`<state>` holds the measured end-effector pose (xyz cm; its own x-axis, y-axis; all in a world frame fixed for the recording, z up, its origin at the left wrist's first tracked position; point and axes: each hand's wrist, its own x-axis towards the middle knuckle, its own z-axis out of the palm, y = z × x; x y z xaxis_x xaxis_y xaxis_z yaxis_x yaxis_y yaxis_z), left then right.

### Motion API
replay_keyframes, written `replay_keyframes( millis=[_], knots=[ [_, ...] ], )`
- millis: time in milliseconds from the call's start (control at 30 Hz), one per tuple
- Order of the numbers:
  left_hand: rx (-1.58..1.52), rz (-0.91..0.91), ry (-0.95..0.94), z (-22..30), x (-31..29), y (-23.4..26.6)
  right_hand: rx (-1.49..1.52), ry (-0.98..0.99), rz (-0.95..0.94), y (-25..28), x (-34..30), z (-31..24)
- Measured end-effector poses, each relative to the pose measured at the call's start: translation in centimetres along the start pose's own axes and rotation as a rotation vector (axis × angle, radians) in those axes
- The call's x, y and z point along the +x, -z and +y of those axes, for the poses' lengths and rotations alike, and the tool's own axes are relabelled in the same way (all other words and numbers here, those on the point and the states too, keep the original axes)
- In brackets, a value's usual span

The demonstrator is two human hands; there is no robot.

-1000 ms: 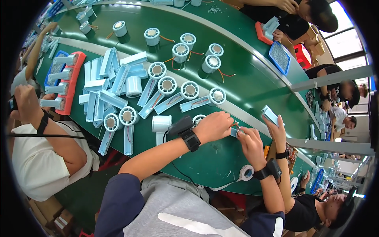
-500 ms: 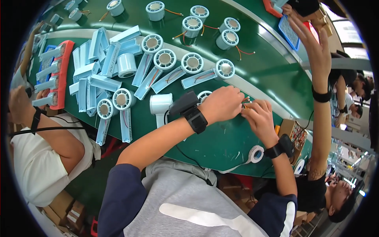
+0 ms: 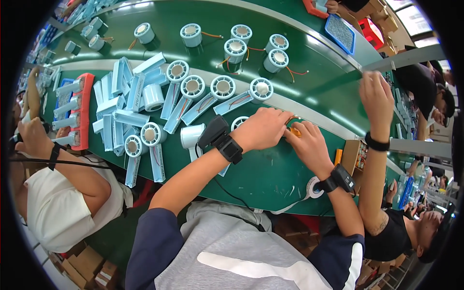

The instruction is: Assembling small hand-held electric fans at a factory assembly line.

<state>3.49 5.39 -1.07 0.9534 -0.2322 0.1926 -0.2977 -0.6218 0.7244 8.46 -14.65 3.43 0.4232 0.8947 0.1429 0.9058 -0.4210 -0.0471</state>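
My left hand (image 3: 263,129) is closed in a pinch on thin coloured wires (image 3: 295,117), whose ends stick out past the fingertips. Close beside it, my right hand (image 3: 310,149) has its fingers bent around a small orange-yellow piece (image 3: 294,131), too small to name. The two hands nearly touch at the fingertips. Partly hidden behind my left hand is a light blue fan head (image 3: 239,122). Another light blue fan body (image 3: 191,137) lies left of my left wrist, partly covered by the black device strapped there.
Several fan heads with open handles (image 3: 224,88) and a pile of blue handle shells (image 3: 116,104) lie leftward. Motor heads (image 3: 191,36) stand on the green belt. A white tape roll (image 3: 315,187) and a carton (image 3: 356,154) sit rightward. Co-workers' arms (image 3: 379,116) reach in from both sides.
My view has shifted slightly. Both hands stay close together at the wires, with little change in grip. The raised hand of the person at right has come down, its fingers now bent.
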Motion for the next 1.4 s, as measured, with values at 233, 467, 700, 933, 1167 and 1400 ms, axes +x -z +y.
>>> replay_keyframes(
  millis=[233, 467, 700, 933, 1167, 1400],
  knots=[
    [0.478, -0.033, -0.034, 1.1, -1.7, 1.3, 0.329, -0.006, 0.113, 0.2, 0.4, 1.2],
    [0.422, -0.135, 0.078, 0.8, -1.6, 1.7, 0.469, -0.040, 0.091, 0.1, 0.8, 1.9],
    [0.424, -0.045, 0.004, 0.6, -1.7, 1.5, 0.387, 0.043, -0.113, 0.7, 1.6, 2.2],
    [0.410, -0.060, 0.012, 0.7, -1.3, 1.9, 0.022, 0.045, -0.006, 1.5, 0.3, 1.3],
    [0.408, -0.094, 0.011, 1.3, -1.5, 2.0, 0.625, -0.341, -0.238, -0.5, -0.3, 3.4],
    [0.374, -0.139, 0.016, 1.4, -1.5, 1.9, 0.864, -0.513, -0.318, -2.5, -0.3, 4.8]
  ],
)
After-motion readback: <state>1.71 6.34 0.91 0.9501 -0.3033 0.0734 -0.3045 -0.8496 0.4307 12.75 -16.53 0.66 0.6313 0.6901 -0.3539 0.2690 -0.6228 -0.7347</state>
